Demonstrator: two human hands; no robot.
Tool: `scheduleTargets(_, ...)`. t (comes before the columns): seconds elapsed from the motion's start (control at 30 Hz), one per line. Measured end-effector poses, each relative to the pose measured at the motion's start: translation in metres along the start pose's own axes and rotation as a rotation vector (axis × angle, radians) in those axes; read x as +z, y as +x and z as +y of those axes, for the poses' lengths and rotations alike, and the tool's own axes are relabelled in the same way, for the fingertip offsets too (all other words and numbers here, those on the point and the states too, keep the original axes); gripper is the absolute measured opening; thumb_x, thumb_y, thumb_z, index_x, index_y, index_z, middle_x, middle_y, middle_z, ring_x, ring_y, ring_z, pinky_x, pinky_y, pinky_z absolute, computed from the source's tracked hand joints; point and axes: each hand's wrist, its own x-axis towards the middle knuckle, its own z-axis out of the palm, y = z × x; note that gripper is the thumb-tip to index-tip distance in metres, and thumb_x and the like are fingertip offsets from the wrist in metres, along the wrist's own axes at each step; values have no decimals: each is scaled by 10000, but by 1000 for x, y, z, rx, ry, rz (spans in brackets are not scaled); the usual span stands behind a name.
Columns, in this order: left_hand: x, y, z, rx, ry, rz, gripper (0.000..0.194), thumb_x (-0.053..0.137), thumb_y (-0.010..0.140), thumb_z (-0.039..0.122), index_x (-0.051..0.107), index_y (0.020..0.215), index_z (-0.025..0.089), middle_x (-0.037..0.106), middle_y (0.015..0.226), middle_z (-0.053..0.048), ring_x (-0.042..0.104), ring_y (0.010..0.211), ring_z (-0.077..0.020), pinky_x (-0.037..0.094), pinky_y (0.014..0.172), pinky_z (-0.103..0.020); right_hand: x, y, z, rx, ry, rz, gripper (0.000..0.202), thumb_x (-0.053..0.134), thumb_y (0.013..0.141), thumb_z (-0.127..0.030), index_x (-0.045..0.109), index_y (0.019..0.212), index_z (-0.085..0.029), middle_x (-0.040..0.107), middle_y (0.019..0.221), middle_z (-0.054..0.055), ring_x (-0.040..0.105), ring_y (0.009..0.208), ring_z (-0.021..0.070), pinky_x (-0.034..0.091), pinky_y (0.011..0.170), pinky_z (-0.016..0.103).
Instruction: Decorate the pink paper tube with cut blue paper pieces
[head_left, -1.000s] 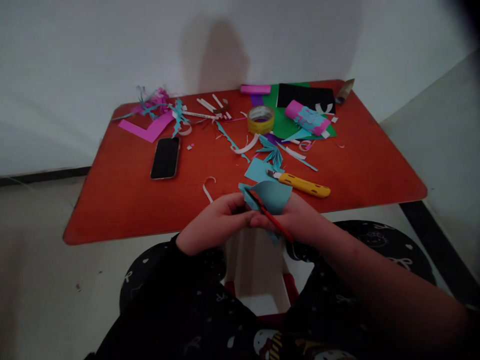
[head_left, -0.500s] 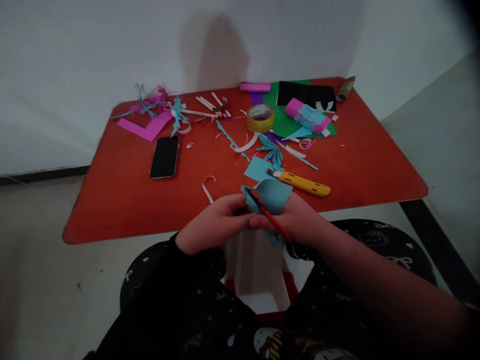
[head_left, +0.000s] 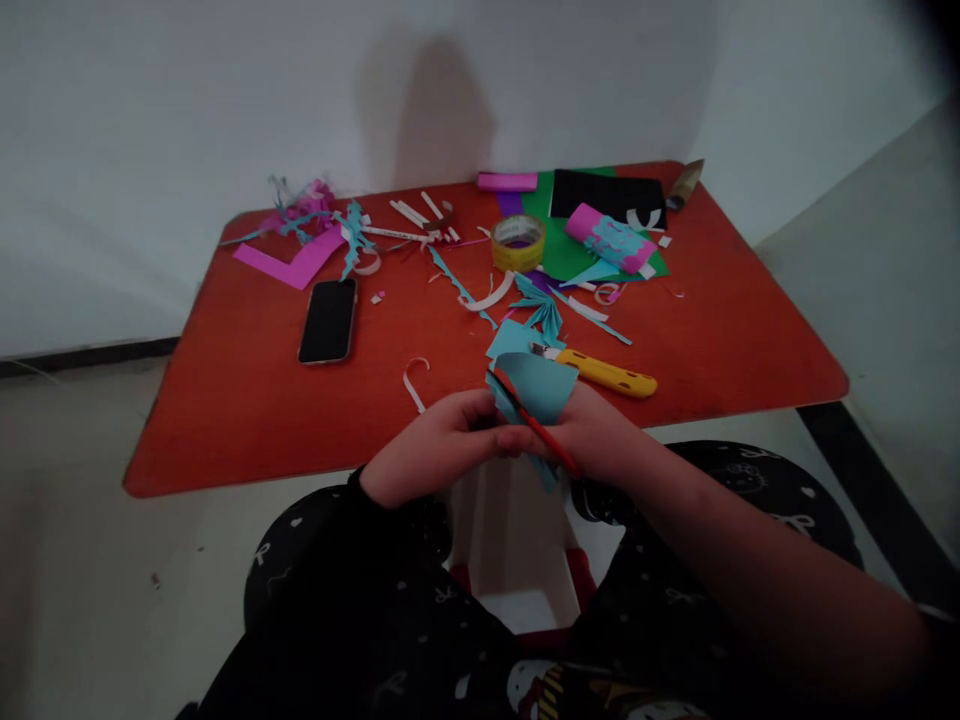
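My left hand is closed on the near left side of a curved piece of light-blue paper, just in front of the table edge. My right hand is wrapped round slim red-and-black scissors. Their dark tip lies against the paper's left part, and the handle end is mostly hidden by the hand. A blue strip of paper hangs below the fingers. Just beyond the hands, a yellow box cutter rests partly on a flat blue paper piece.
On the red table lie a phone, a tape roll, a pink-and-blue paper tube, a pleated blue paper piece, black card, pink paper and several scraps. A wall stands behind.
The upper edge of the blue paper has shifted slightly, and the scissors' tip sits a little lower in it. Both hands keep their hold; the whole view has moved slightly.
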Motion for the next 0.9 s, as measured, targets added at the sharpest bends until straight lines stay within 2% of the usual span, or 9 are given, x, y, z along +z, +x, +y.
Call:
scheduleTargets(0.13,-1,3,0,-34,-22,13,315,783,840,422,723,1004,160,739,992,-55,670,926,-194,530,858,-313,-5,7,1,-40,-32,-9,672,805,816,-560,646,1392,-252,761,1189,41,687,1123,278,538,1020,412)
scheduleTargets(0.2,-2,5,2,-52,-37,24,320,772,847,443,712,984,161,727,966,-47,664,901,-184,530,842,-310,-11,10,3,-35,-42,44,699,792,821,-559,617,1419,-242,745,1232,51,678,1140,273,523,1035,409)
scheduleTargets(0.27,-4,7,2,-44,-32,51,316,770,847,441,709,979,161,721,953,-40,660,897,-178,528,849,-309,-21,15,6,36,-98,117,611,761,831,-582,675,1307,-209,750,1193,67,684,1100,274,528,996,402)
scheduleTargets(0.4,-10,13,-3,26,-66,142,374,765,856,454,708,1101,178,736,1095,-53,666,995,-183,513,945,-317,-51,25,11,277,-428,193,456,723,829,-637,722,967,-203,748,883,54,687,837,260,518,748,350)
scheduleTargets(0.53,-16,20,-14,32,-129,259,419,770,848,493,698,1119,181,736,1065,-49,674,940,-165,533,882,-292,-76,32,10,369,-833,205,482,708,821,-664,684,1008,-220,741,945,98,673,830,281,449,665,335)
scheduleTargets(0.63,-18,24,-17,28,-194,313,424,794,822,501,692,1089,187,739,1058,-46,690,920,-166,552,831,-282,-90,32,12,472,-1025,204,411,633,903,-602,681,997,-204,735,1007,157,682,860,299,427,657,342)
scheduleTargets(0.7,-17,25,-17,29,-221,344,424,815,800,503,690,1057,189,738,1025,-39,693,877,-159,554,776,-266,-97,30,17,535,-1086,175,316,587,954,-492,681,979,-192,730,1006,180,689,884,305,421,656,347)
scheduleTargets(0.77,-16,26,-17,37,-238,375,421,829,780,511,687,1000,181,722,945,-27,677,807,-141,541,717,-242,-105,30,23,609,-1135,175,242,601,939,-416,679,987,-193,730,1007,175,695,908,316,413,643,343)
scheduleTargets(0.9,-13,25,-16,59,-261,440,420,853,742,509,674,911,169,643,786,16,585,659,-87,483,627,-199,-116,29,33,682,-1097,188,238,679,868,-413,698,946,-188,736,973,163,701,885,304,404,621,328)
